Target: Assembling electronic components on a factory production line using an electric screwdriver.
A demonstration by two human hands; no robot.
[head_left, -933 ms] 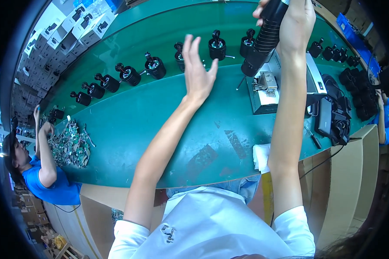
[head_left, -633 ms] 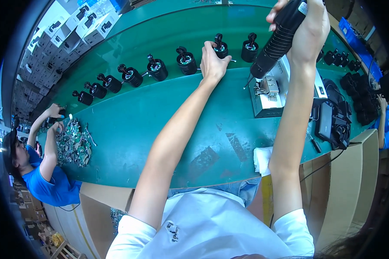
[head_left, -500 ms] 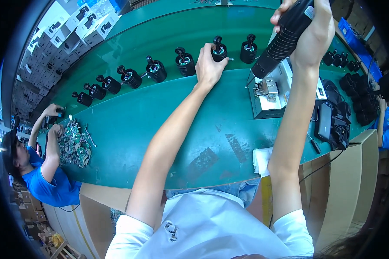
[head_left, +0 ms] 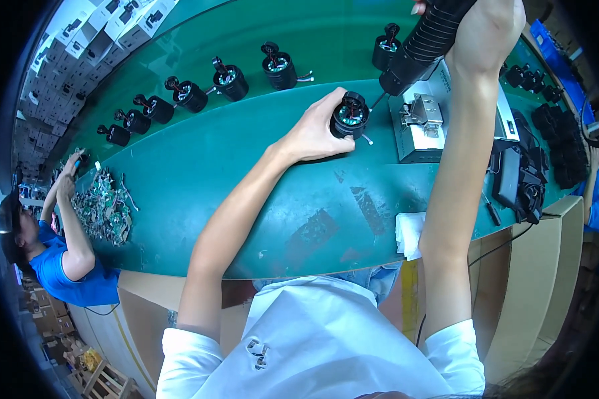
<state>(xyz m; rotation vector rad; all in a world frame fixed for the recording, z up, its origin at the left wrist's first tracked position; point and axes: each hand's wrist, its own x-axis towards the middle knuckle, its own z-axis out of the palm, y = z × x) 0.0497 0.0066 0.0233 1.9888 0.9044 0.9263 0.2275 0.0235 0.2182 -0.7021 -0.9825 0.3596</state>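
Note:
My left hand (head_left: 316, 130) is closed around a black cylindrical housing (head_left: 349, 120) on the green table (head_left: 273, 193). Green circuitry and a black loop-shaped part show in its top, and a short wire pokes out beside my thumb. High on the right, my right hand (head_left: 489, 40) grips a black electric screwdriver (head_left: 422, 50), its thin bit slanting down-left toward the housing. Whether the bit touches the housing I cannot tell. Beneath the driver stands an open white box (head_left: 412, 139) with a metal screw-feeder mechanism (head_left: 424, 114) in it.
Similar black housings (head_left: 230, 81) form a curved row at the back; another (head_left: 385, 50) stands behind the driver. A co-worker (head_left: 66, 259) works at the left beside a heap of circuit boards (head_left: 105, 207). At right lie a black power adapter (head_left: 508, 176), a small screwdriver (head_left: 491, 210) and white tissue (head_left: 409, 234).
My left hand has taken a housing out of the row and brought it nearer to me. The electric screwdriver has shifted slightly left, its bit now close to that housing.

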